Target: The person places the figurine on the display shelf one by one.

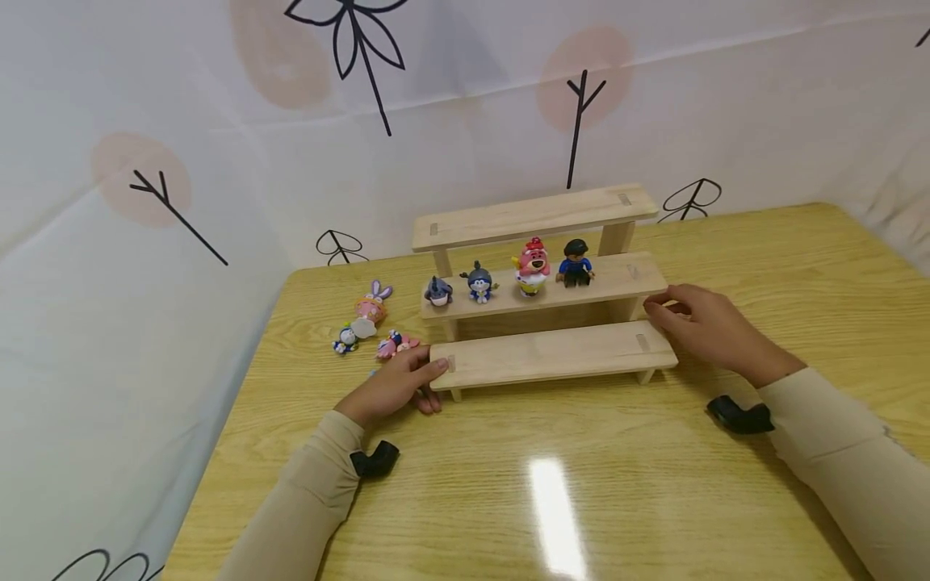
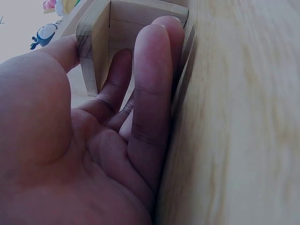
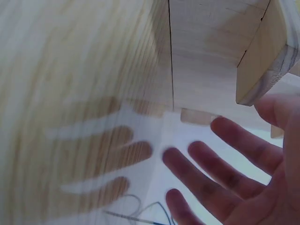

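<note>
A three-tier wooden display shelf (image 1: 552, 355) stands on the table. My left hand (image 1: 392, 383) grips the left end of its lowest tier, thumb at the board's end and fingers reaching below; in the left wrist view the board's end (image 2: 86, 47) meets the thumb. At the opposite end, my right hand (image 1: 705, 327) touches the shelf with its thumb, while the other fingers (image 3: 201, 183) spread out straight. Along the middle tier stand a grey donkey figurine (image 1: 438, 292), a dark-blue-capped figurine (image 1: 480, 284), a pink bear figurine (image 1: 534, 266) and a toy figure in blue (image 1: 576, 265).
Left of the shelf, a pink rabbit-eared figurine (image 1: 370, 307), a small blue-and-white figurine (image 1: 345, 340) and a pink figurine (image 1: 395, 344) lie on the wood-grain table (image 1: 465, 476). A patterned white cloth (image 1: 465, 121) hangs behind.
</note>
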`<state>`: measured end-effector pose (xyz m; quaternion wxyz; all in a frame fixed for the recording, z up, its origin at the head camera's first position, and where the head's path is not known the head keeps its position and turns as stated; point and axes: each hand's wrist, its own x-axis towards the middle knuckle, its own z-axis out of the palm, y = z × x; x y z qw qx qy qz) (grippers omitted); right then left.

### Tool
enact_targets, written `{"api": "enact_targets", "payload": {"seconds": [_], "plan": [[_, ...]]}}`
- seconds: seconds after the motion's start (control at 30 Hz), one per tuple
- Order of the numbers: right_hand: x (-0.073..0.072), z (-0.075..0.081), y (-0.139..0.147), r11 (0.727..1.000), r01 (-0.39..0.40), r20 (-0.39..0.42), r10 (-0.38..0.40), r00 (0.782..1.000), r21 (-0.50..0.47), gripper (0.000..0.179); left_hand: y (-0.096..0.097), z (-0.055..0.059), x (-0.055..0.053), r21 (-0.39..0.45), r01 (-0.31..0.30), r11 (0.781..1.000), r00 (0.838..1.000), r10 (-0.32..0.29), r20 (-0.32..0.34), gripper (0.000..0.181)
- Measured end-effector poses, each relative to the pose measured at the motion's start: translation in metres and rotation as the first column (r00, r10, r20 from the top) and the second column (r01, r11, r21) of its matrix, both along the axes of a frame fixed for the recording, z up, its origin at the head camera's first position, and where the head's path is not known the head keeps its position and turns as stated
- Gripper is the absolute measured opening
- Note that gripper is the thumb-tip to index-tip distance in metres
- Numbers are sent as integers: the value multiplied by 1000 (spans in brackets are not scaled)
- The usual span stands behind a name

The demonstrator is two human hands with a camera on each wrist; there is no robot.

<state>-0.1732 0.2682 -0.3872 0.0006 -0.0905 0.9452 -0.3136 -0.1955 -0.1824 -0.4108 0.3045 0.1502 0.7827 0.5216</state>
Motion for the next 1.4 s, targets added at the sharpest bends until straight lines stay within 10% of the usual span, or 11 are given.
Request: {"api": "enact_targets", "payload": {"seconds": [0.73,1.4], "plan": [[-8,0,39,968,-11,98,-14,995,249,57,0,-1,0,15,0,1000,1000,0,3,41],[-9,-3,51,967,-8,121,-24,992,254,61,0,-3,0,6,1,1000,1000,-1,-6,44]]}}
